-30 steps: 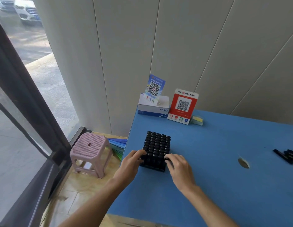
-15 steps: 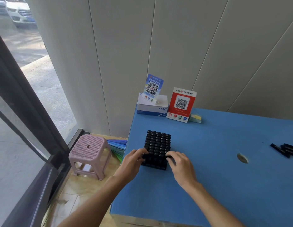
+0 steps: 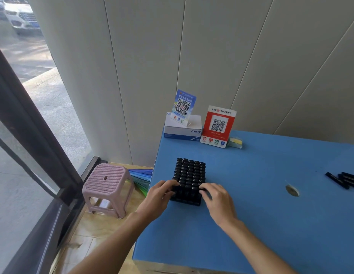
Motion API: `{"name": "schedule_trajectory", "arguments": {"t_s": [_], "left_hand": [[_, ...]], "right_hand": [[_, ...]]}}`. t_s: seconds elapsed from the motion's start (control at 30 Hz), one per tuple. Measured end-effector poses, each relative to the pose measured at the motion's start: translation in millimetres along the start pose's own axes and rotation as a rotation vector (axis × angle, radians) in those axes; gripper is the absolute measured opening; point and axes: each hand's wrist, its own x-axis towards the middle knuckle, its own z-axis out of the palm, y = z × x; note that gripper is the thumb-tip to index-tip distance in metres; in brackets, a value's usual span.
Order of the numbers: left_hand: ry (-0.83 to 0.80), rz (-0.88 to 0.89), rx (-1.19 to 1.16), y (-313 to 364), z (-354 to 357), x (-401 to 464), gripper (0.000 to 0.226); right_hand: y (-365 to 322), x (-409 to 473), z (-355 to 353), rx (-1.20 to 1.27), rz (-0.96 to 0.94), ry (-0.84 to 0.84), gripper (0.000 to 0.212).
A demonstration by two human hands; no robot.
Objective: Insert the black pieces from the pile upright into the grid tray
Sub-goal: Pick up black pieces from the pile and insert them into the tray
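On the blue table (image 3: 251, 224), the left hand (image 3: 158, 196) and right hand (image 3: 217, 200) grip the grid tray (image 3: 189, 180), packed with upright black pieces

The table (image 3: 261, 214) is showing a matt blue top, faintly grainy like felt or foam sheet, with a pale raw edge along its near side. The grid tray (image 3: 189, 180) near the left edge is looking like black plastic, the rounded tops of its upright black pieces (image 3: 190, 169) catching small glossy highlights. At the far left corner a white box (image 3: 183, 130) is appearing as smooth printed cardboard, and the red sign (image 3: 218, 126) beside it as glossy plastic. The pink stool (image 3: 107, 180) on the floor is reading as matt perforated plastic.
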Motion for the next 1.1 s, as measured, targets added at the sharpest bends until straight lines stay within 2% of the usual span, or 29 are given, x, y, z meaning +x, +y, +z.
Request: {"name": "schedule_trajectory", "arguments": {"t_s": [0.13,0.37,0.43,0.57,0.67,0.93,1.1], "left_hand": [[-0.028,-0.006,0.002,-4.6,-1.1,1.3,0.036],[0.033,0.024,0.048,0.4,4.5,-5.3,0.036],[0.044,0.023,0.123,4.0,0.9,-6.2,0.033],[0.145,0.058,0.430,18.5,-4.5,8.2,0.041],[0.181,0.079,0.488,36.1,-0.8,22.6,0.045],[0.167,0.140,0.492,97.5,42.4,42.3,0.040],[0.136,0.089,0.499,161.4,88.4,43.4,0.043]], "right_hand": [[1.4,1.1,0.2,0.012,-0.012,0.002,0.010],[0.4,0.0,0.4,-0.004,-0.010,0.004,0.013],[-0.9,0.0,-3.2,-0.027,-0.029,-0.003,0.017],[-0.9,8.2,-18.8,-0.112,-0.098,-0.006,0.030],[6.4,12.2,-32.2,-0.189,-0.117,-0.008,0.036],[62.0,-8.4,-90.6,-0.234,-0.045,0.012,0.042],[122.9,-37.0,-146.0,-0.224,0.003,-0.022,0.044]]}}
